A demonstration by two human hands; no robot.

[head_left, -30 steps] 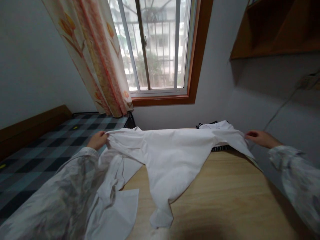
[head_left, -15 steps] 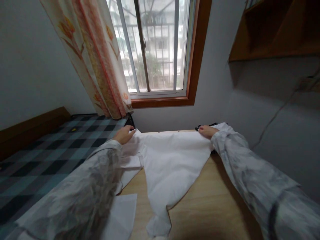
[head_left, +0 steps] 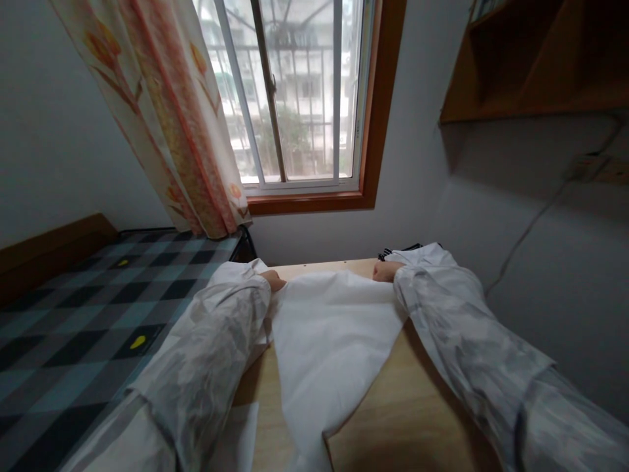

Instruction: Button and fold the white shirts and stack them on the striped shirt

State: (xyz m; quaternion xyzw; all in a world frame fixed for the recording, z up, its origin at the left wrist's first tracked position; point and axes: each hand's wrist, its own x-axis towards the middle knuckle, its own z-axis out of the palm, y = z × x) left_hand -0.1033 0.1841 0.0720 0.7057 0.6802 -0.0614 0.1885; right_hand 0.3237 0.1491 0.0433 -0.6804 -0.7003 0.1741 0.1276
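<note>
Wooden table [head_left: 403, 400] beneath, white cloth [head_left: 334, 341] spans from left hand [head_left: 273, 280] to right hand [head_left: 386, 271] (fingers closed on it).

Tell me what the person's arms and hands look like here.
The left sleeve and right sleeve are long and loose, patterned in blotchy pale grey and white, with a darker band low on the right one. The left hand and right hand show no gloves.

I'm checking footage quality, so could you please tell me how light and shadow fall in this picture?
Head view: bright glare through the brown-framed glass window; same head view: dim brown wooden shelf, soft shading on the white cloth, shadow on the pale wooden tabletop.
</note>
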